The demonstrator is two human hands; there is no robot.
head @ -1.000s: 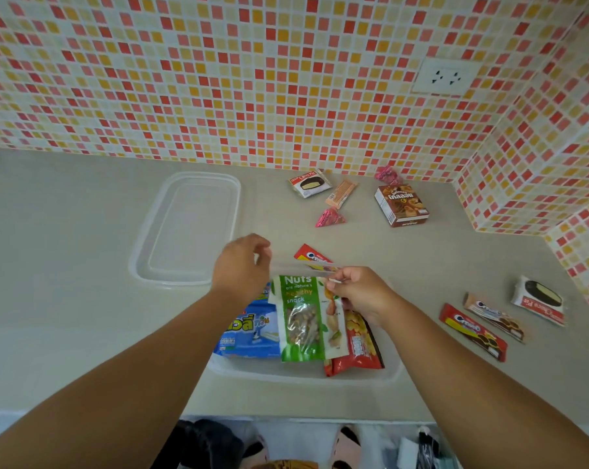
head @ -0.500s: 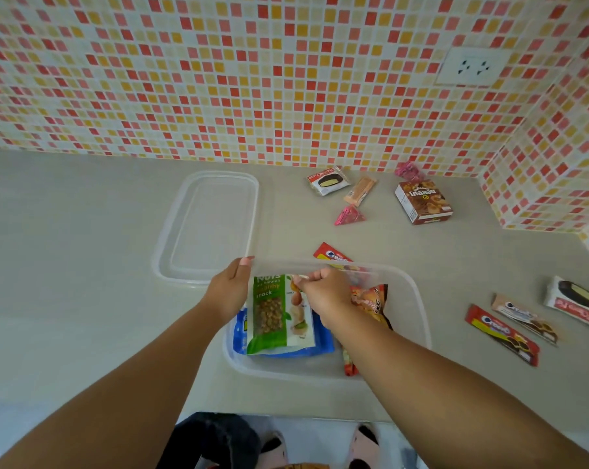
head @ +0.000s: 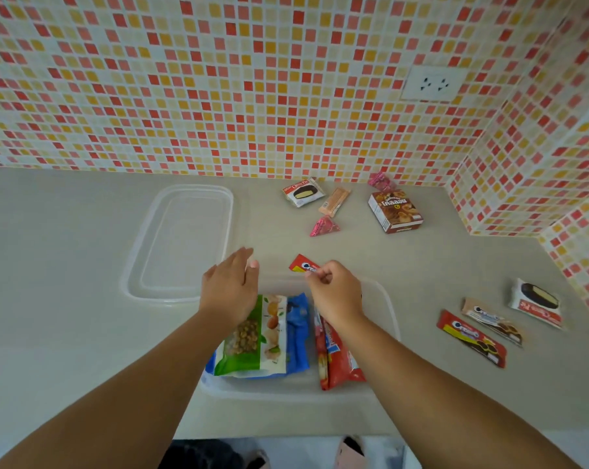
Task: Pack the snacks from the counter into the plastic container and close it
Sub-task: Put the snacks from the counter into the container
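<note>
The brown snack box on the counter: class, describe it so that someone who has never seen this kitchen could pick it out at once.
Start at the white wall socket in the mosaic tiles and drop straight down to the beige counter. Near the back corner lies the brown snack box, beside a pink wrapped sweet. It is the only cardboard box; everything around it is a soft wrapper.

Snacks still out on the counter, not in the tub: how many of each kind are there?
Choco pies: 2
Oreo packs: 3
Pink triangle packets: 2
Wafer pack: 1
Brown box: 1
Total: 9
</note>
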